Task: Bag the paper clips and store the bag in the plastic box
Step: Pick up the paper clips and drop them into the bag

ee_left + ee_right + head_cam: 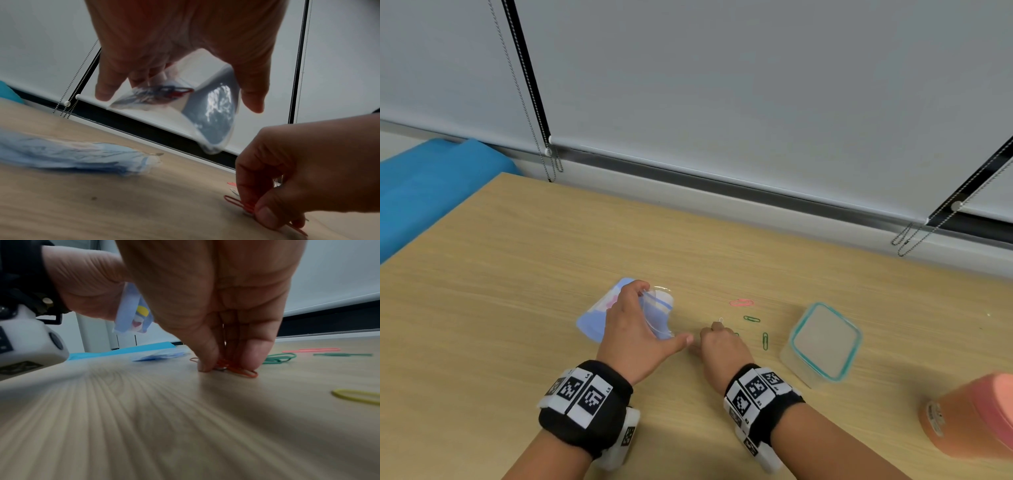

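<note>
Left hand (631,322) grips the clear zip-top plastic bag (659,313) by its mouth, raised above the wooden table (517,274). Right hand (719,342) pinches a red wire paper clip (240,369) against the tabletop beside it. The clear square plastic box (822,342) with teal rim stands open toward the table's right edge, loose green paper clips (751,319) between.

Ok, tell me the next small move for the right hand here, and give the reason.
Probably lift the red paper clip and carry it to the bag. The right hand has its fingertips down on the table, pinching that clip, while the left hand holds the bag raised with its mouth turned toward the clips. Green clips and a pink clip lie loose; the plastic box waits.
</note>
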Available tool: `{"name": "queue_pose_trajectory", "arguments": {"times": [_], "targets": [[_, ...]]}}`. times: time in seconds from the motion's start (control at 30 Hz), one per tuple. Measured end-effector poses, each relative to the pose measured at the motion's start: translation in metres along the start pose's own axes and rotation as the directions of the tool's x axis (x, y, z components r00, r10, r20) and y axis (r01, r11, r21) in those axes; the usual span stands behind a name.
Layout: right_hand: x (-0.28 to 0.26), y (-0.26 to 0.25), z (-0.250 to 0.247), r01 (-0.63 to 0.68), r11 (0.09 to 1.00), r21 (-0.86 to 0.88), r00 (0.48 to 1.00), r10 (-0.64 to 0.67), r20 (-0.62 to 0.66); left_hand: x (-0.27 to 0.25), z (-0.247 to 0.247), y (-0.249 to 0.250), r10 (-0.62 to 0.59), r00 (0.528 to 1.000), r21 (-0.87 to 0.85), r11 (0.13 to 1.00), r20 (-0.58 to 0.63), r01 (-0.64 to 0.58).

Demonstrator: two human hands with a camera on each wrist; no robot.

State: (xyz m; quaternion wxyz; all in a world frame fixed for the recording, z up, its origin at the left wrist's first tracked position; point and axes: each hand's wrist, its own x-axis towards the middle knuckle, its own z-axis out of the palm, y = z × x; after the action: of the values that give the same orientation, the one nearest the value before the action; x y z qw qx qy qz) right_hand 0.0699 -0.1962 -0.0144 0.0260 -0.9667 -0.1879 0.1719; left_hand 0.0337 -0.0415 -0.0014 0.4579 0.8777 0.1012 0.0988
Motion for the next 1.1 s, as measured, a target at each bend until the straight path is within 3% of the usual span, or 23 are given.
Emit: {"name": "queue_pose_trajectory", "arguments": {"times": [0.13,0.33,0.43,0.5,0.57,0.67,0.73,0.77,0.93,1.1], "targets": [[-0.003,-0.003,0.001,0.02,0.998,-0.068,0.999,-0.018,0.028,0.001,0.0,-0.001,-0.007,1.0,0.003,1.0,0.01,0.007],[0.001,0.0,0.001,-0.006,1.0,0.007,0.998,0.006,0.056,0.0,0.005,-0.002,-0.005,0.999,0.017,1.0,0.037,0.005],[-0.001,0.006,-0.002,-0.004,0.996,0.083,0.998,0.0,0.058,-0.001,0.009,-0.005,-0.007,0.998,0.022,1.0,0.065,0.006],[-0.003,0.014,-0.011,-0.044,0.972,0.23,0.999,0.046,-0.004,-0.002,0.01,-0.005,-0.001,0.997,0.024,1.0,0.081,-0.001],[-0.005,0.023,-0.03,-0.089,0.869,0.487,0.985,0.151,-0.089,-0.003,0.012,-0.003,0.006,0.995,0.038,0.999,0.099,-0.01],[-0.008,0.025,-0.07,-0.045,0.514,0.856,0.96,0.259,-0.105,-0.006,0.018,0.003,0.028,0.994,0.064,0.997,0.106,-0.034],[-0.01,0.016,-0.09,0.022,0.325,0.946,0.96,0.257,-0.111,-0.008,0.023,0.011,0.058,0.993,0.085,0.994,0.107,-0.067],[-0.009,0.01,-0.095,0.041,0.292,0.956,0.958,0.259,-0.12,-0.009,0.024,0.015,0.069,0.992,0.095,0.992,0.106,-0.079],[-0.008,-0.012,-0.085,0.022,0.434,0.901,0.933,0.316,-0.175,-0.007,0.028,0.025,0.064,0.996,0.07,0.995,0.06,-0.068],[-0.013,-0.017,-0.079,0.041,0.524,0.851,0.936,0.277,-0.216,-0.007,0.029,0.025,0.042,0.998,0.039,0.998,0.046,-0.044]]}}
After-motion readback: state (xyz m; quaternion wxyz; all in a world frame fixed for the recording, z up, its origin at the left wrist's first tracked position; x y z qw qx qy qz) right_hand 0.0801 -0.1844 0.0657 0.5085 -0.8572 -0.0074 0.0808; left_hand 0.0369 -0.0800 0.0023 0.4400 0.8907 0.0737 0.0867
